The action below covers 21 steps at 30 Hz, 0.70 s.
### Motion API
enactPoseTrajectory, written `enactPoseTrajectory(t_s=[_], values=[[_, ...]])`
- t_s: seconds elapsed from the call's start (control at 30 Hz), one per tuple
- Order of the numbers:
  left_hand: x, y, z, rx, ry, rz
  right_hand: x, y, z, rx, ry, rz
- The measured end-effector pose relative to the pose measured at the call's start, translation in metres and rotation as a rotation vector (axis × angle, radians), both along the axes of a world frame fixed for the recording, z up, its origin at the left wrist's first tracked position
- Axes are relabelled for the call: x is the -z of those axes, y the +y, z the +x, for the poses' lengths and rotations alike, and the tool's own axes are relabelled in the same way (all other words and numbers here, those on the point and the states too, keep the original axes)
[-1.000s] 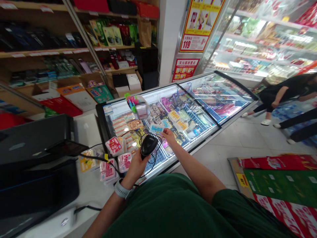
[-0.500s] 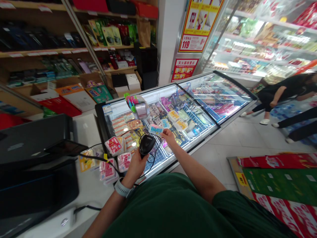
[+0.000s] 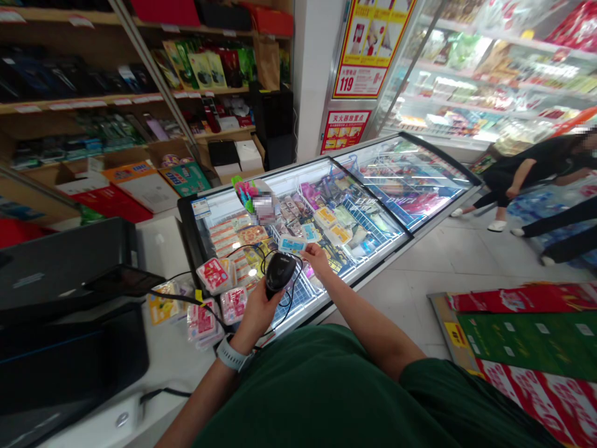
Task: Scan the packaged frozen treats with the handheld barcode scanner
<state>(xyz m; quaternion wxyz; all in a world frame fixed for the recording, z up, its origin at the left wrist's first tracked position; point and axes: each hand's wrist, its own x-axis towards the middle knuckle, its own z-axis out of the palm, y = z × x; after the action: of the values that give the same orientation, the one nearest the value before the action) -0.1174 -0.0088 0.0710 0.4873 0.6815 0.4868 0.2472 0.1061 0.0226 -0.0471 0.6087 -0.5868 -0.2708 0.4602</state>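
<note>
My left hand (image 3: 259,308) is wrapped round the handle of a black barcode scanner (image 3: 280,271), whose head points away from me. In my right hand (image 3: 318,259) the fingers pinch the near right end of a small white and blue package (image 3: 292,244), just beyond the scanner. The two do not appear to touch. A thin black cable (image 3: 291,302) loops about the scanner. Left of my left hand lie several red and white packs, among them one on the freezer edge (image 3: 214,275) and one lower down (image 3: 234,303).
A glass-topped chest freezer (image 3: 405,233) stretches away to the right. The counter (image 3: 161,249) carries a black machine (image 3: 69,274) at left. Cartons with red and green wrapping (image 3: 527,342) stand at lower right. People (image 3: 522,177) stand at the far right.
The view has shifted slightly. The scanner has moved a little to the right, and the package seems a touch more face-on. Both hands keep their holds.
</note>
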Motion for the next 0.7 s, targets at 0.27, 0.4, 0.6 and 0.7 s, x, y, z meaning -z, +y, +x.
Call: enactPoseTrajectory(t_s=[0.27,0.4,0.6,0.7], values=[[0.004,-0.004,0.001,0.0,0.041,0.066,-0.002,-0.002,-0.003,0.001,-0.001,0.004],[0.007,-0.005,0.002,0.041,0.052,0.1,-0.002,-0.004,-0.006,0.019,0.032,0.003],[0.004,-0.011,0.004,0.112,0.098,0.154,0.001,-0.007,-0.009,0.031,0.078,0.005],[0.003,-0.013,0.006,0.1,0.093,0.17,0.003,-0.008,-0.009,0.029,0.087,0.006]])
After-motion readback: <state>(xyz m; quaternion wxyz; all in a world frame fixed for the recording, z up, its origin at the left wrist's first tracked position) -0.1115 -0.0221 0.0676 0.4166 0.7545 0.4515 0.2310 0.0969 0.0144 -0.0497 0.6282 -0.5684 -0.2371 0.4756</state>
